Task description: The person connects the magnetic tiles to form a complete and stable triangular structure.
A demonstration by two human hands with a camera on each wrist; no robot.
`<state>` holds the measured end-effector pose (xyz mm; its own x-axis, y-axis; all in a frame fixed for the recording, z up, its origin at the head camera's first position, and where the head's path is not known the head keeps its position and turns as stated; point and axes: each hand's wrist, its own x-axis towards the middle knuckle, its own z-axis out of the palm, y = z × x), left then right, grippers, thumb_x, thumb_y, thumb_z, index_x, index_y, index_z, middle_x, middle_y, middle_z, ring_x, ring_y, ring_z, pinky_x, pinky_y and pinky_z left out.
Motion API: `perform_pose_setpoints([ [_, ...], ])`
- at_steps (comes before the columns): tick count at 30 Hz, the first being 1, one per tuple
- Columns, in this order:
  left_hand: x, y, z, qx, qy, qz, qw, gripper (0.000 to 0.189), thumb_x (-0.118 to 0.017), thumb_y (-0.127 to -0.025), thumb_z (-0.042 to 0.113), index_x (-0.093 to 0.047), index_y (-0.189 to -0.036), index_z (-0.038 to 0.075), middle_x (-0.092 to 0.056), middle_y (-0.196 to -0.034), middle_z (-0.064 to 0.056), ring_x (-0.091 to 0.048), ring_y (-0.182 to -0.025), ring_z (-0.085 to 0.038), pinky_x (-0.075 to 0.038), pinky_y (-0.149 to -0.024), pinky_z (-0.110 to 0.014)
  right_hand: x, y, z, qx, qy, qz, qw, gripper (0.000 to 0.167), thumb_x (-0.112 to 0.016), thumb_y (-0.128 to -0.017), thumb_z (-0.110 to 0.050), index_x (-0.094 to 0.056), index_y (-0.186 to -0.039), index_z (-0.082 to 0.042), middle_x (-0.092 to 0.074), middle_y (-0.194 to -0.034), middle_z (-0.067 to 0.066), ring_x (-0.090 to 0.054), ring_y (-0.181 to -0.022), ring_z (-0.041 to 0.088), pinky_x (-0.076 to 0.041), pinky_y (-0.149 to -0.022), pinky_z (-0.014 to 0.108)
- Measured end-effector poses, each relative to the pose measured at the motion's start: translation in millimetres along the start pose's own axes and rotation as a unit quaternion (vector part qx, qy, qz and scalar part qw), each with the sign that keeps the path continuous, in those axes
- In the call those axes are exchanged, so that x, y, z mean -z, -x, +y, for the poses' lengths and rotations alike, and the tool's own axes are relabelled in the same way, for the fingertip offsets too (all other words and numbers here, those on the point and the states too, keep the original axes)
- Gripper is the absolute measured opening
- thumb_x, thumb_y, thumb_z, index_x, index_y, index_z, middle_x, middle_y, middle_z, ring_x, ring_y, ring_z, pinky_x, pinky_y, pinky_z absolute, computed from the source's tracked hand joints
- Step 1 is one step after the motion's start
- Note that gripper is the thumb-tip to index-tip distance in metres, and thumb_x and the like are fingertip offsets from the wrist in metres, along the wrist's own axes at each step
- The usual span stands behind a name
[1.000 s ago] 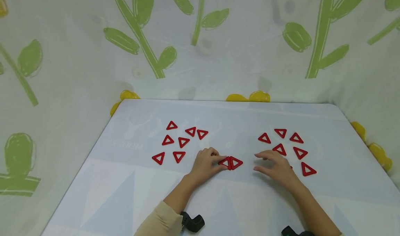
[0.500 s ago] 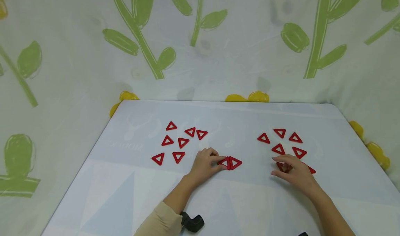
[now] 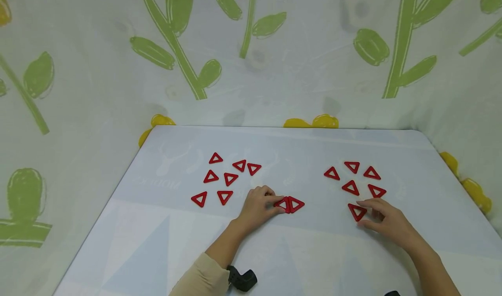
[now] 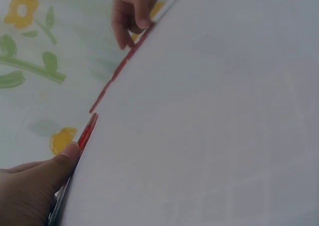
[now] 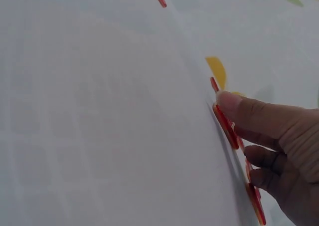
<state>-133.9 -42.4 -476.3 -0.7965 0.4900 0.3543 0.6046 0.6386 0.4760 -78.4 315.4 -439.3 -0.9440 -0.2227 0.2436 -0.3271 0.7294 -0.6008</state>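
Observation:
My left hand (image 3: 256,206) pinches a red triangular tile (image 3: 287,205) with a hollow middle, between thumb and index finger. That tile lies flat, its edge against a second red triangle (image 3: 296,204). In the left wrist view the left thumb (image 4: 71,150) presses on the tile's edge. Farther right, my right hand (image 3: 388,222) has thumb and index finger at two corners of another red triangle (image 3: 357,212), which lies on the table. The right wrist view shows the thumb against this triangle (image 5: 226,127); other fingers are curled behind it.
Several more red triangles lie flat at the left, one of them a front triangle (image 3: 225,197). Another group lies behind the right hand, including a near triangle (image 3: 351,188). The white table (image 3: 298,252) meets a flower-printed curtain (image 3: 294,82) at its back edge.
My right hand has moved right, away from the middle pair, and its fingertips have come to the sides of a triangle in the right group. The left hand has stayed put.

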Motion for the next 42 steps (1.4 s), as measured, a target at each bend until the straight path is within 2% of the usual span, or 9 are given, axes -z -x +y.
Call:
perform_pose_setpoints([
  [7,0.8,0.9,-0.1,-0.007,0.002,0.005,1.0000,0.036,-0.073,-0.080,0.036,-0.072,-0.113,0.020,-0.055,-0.095,0.003,-0.049,-0.085,-0.011,-0.039,-0.079,-0.029,-6,-1.9,4,0.010,0.011,-0.007,0.9999,0.044,-0.084,-0.065,-0.009,-0.068,-0.106,-0.004,-0.059,-0.092,-0.001,-0.043,-0.074,-0.001,-0.038,-0.061,0.014],
  [22,-1.9,0.6,-1.5,-0.018,-0.003,0.007,0.9998,0.037,-0.075,-0.079,0.037,-0.072,-0.111,0.020,-0.056,-0.094,0.004,-0.050,-0.086,-0.010,-0.039,-0.079,-0.030,-20,-5.2,-6,0.013,0.005,-0.039,0.9992,0.036,-0.083,-0.069,-0.013,-0.073,-0.101,-0.004,-0.055,-0.094,-0.001,-0.045,-0.073,-0.001,-0.043,-0.058,0.018],
  [28,0.1,0.5,0.9,-0.018,-0.001,0.005,0.9998,0.035,-0.075,-0.079,0.035,-0.073,-0.110,0.021,-0.057,-0.094,0.003,-0.050,-0.087,-0.011,-0.039,-0.080,-0.032,-27,-6.2,-10,0.009,-0.012,-0.024,0.9996,0.033,-0.083,-0.068,-0.013,-0.074,-0.099,-0.005,-0.055,-0.091,-0.004,-0.044,-0.070,0.001,-0.040,-0.057,0.017],
  [34,1.9,0.4,1.5,-0.022,0.001,0.004,0.9998,0.035,-0.075,-0.079,0.035,-0.073,-0.110,0.020,-0.057,-0.094,0.003,-0.050,-0.087,-0.012,-0.039,-0.080,-0.032,-39,-7.0,-10,0.046,-0.019,-0.002,0.9988,0.033,-0.085,-0.066,-0.012,-0.074,-0.096,-0.006,-0.054,-0.088,-0.008,-0.044,-0.069,0.001,-0.038,-0.058,0.013],
  [42,2.5,-0.3,2.4,-0.030,-0.008,0.007,0.9995,0.035,-0.075,-0.079,0.035,-0.073,-0.110,0.020,-0.057,-0.094,0.003,-0.050,-0.086,-0.011,-0.039,-0.078,-0.031,-48,-10.1,-17,0.072,-0.016,-0.008,0.9973,0.032,-0.084,-0.067,-0.011,-0.074,-0.098,-0.006,-0.055,-0.088,-0.009,-0.047,-0.077,-0.001,-0.042,-0.064,0.008],
])
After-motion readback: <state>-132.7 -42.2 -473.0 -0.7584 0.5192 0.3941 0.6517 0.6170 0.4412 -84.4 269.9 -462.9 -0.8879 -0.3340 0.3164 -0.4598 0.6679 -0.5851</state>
